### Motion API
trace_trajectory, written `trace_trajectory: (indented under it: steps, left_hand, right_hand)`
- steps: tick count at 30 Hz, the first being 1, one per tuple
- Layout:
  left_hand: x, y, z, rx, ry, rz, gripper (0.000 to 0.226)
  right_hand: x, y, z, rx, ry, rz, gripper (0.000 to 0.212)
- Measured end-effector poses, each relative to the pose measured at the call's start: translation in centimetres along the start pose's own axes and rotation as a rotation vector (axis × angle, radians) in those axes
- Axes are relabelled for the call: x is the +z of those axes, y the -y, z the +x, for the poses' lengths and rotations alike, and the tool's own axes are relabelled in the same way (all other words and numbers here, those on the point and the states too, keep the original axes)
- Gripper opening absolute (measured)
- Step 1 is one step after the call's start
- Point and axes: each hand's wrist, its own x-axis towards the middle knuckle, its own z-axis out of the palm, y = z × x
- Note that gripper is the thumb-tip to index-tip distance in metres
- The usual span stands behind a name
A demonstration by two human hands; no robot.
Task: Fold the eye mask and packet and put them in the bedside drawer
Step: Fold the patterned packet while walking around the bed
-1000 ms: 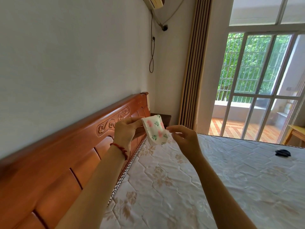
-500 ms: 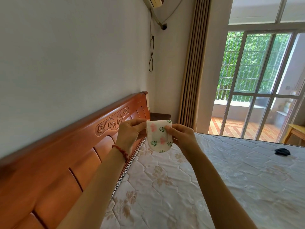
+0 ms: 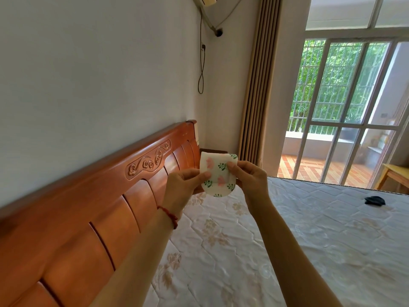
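The folded floral eye mask (image 3: pixel 218 173) is pinched by the left hand (image 3: pixel 183 189) and right hand (image 3: pixel 250 180), held above the mattress (image 3: pixel 309 240) near the headboard (image 3: pixel 110 196). Folding seems finished; next, carrying toward the bedside cabinet (image 3: pixel 212 151) behind the mask is called for.

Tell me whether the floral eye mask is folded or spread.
Folded: the white floral fabric eye mask is a compact rounded pad, pinched by left hand and right hand.

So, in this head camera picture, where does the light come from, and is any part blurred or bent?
Head view: daylight enters through the glass door on the right, where the upper panes look washed out. The floral eye mask, held by the left hand and the right hand, is fairly sharp. The headboard smears and curves toward the lower left edge.
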Motion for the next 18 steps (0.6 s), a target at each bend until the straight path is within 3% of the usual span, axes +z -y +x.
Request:
trace_trajectory:
  steps: [4,8,13,18]
  left_hand:
    - [0.3,-0.2,-0.4,0.054,-0.013,0.048,0.005]
    - [-0.1,-0.6,-0.4,0.163,0.027,0.28,0.006]
    - [-0.4,-1.2,-0.2,0.247,0.148,0.573,0.013]
    - [-0.1,-1.5,0.0,0.302,0.105,0.591,0.005]
  right_hand:
    - [-0.6,0.0,-0.1,0.002,0.032,-0.007,0.006]
    - [-1.7,0.5,0.5,-0.074,0.077,-0.164,0.011]
    - [-2.5,1.4,0.9,-0.1,0.345,-0.417,0.011]
    - [-2.3,1.4,0.7,-0.15,0.366,-0.47,0.008]
